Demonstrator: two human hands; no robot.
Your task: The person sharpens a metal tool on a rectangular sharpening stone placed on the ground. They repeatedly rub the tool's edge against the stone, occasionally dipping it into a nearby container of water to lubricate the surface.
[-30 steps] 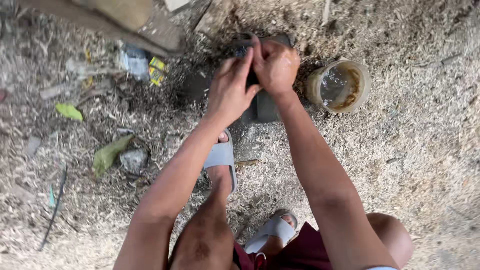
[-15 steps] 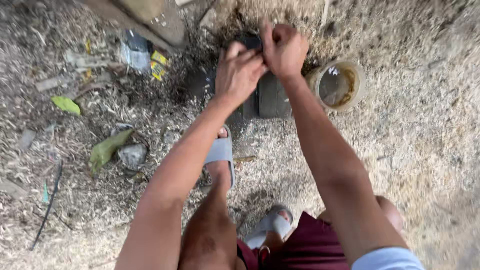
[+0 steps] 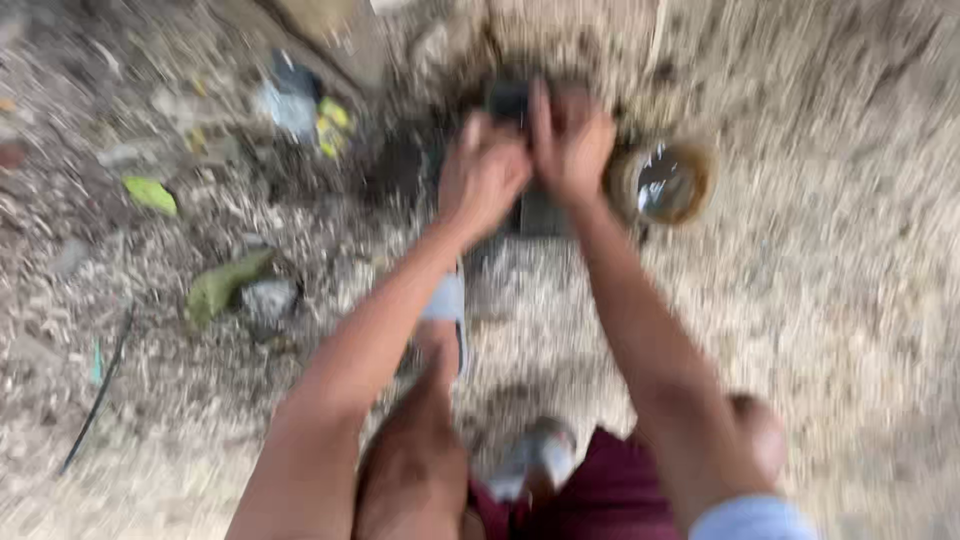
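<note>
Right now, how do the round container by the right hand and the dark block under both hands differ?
The round container is tan-rimmed, open-topped, with something shiny inside; the dark block is dark grey and angular. The container stands free beside the right hand; the block is gripped by it and the left hand, mostly hidden. Both sit on the sawdust-strewn ground.

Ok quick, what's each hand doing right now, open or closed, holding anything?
Left hand: curled over a dark object on the ground; too blurred to tell the grip.
Right hand: fingers bent on the same object; grip cannot be told.
</note>
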